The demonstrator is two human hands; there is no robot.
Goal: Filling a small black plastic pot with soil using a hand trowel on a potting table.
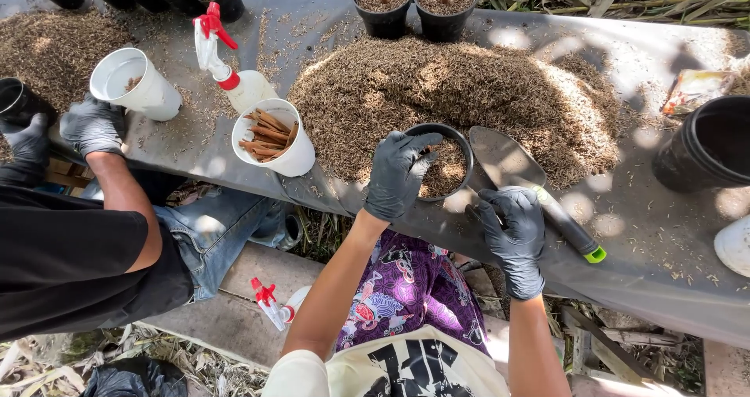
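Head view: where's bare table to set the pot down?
Barest: grey sheet right of the trowel, before the big black pot. Smaller strip between spray bottle and husk pile. Crowded: left hand on small pot, white cups beside.

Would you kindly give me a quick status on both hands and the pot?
Left hand pressing into small black pot of husk mix. Right hand beside trowel, holding nothing. Husk pile directly behind pot.
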